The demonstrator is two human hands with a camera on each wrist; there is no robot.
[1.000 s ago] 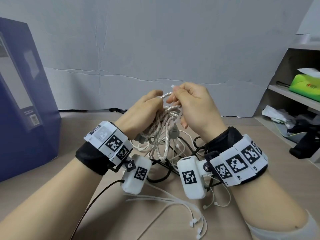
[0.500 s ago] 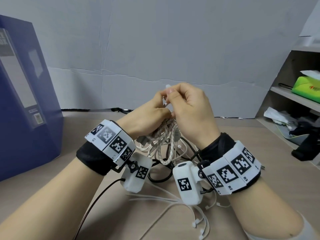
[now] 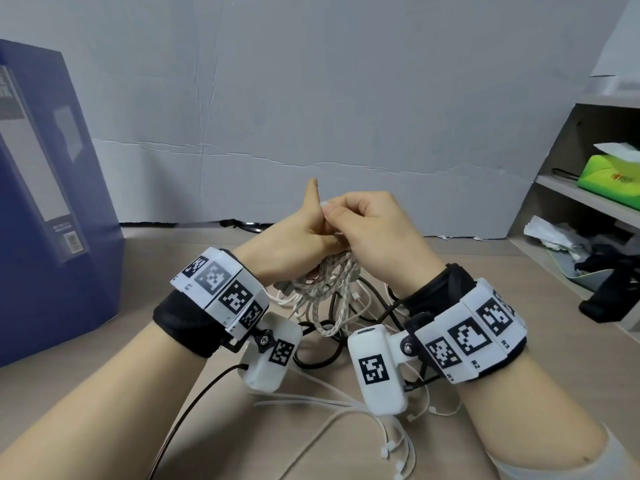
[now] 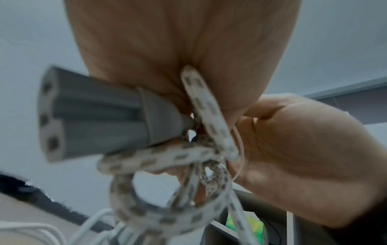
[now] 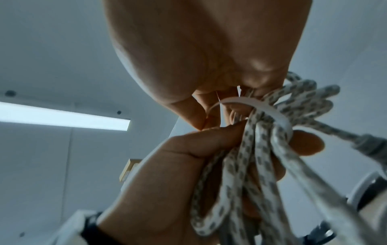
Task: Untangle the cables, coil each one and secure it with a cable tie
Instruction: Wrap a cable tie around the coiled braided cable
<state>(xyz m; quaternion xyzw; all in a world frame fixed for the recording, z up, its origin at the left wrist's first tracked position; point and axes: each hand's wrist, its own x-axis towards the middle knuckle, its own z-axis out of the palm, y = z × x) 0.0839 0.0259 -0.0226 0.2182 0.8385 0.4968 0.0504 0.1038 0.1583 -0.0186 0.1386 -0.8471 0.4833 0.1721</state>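
while the left hand (image 3: 294, 240) grips the braided coil (image 3: 325, 285) above the table (image 3: 145, 271) with its thumb raised, the right hand (image 3: 374, 230) pinches a white tie (image 5: 261, 107) looped round the strands, the two hands touching. the risk, as i judge it, is that the loop is loose: if the tail slips from the pinch before it locks, the turns could spring apart, or the grey plug (image 4: 100, 114) could drag a turn out. the coil hangs close over the tangle (image 3: 346, 327) and spare ties (image 3: 346, 407), so a dangling loop may snag there.
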